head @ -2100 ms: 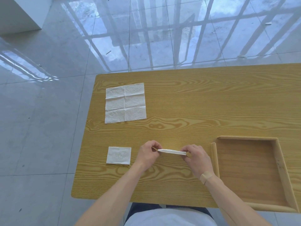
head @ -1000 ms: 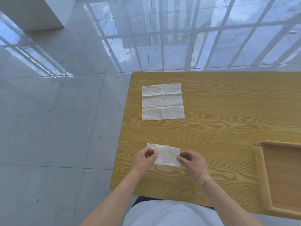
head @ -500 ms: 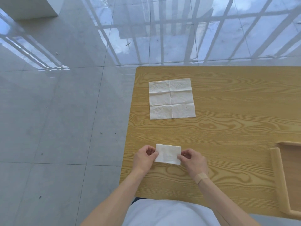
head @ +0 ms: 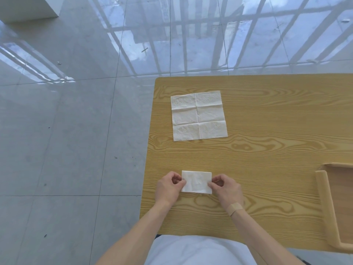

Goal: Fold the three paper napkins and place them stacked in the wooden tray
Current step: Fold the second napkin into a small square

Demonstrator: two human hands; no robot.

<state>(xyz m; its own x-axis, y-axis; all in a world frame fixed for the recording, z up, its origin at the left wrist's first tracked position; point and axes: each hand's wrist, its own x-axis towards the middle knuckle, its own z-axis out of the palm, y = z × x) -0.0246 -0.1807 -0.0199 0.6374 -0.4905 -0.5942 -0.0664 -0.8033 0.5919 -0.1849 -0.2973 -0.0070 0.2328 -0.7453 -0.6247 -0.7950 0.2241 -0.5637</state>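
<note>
At the near edge of the wooden table (head: 267,150), toward its left corner, a folded napkin (head: 196,182) is lying flat as a small white rectangle, and both hands are working on it. The left hand (head: 168,190) is pinching the napkin's left edge between thumb and curled fingers, sitting at nine o'clock from the paper. The right hand (head: 227,190) is pinching the right edge in the same way, at three o'clock, and a tan adhesive bandage (head: 235,208) is showing across its wrist. Whether a second folded napkin is lying underneath cannot be told from this view.

Well apart at three o'clock, the wooden tray (head: 322,203) is sitting at the right side of the table, partly cut off by the picture's edge, its left rail and bare floor showing.

Farther out, at twelve o'clock from the hands, an unfolded napkin (head: 198,115) is lying spread flat, its crease lines dividing it into six panels.

Beyond the table's far edge, the glossy tiled floor (head: 66,131) is reflecting window bars, and a white block (head: 24,8) is standing at ten o'clock in the far corner.
</note>
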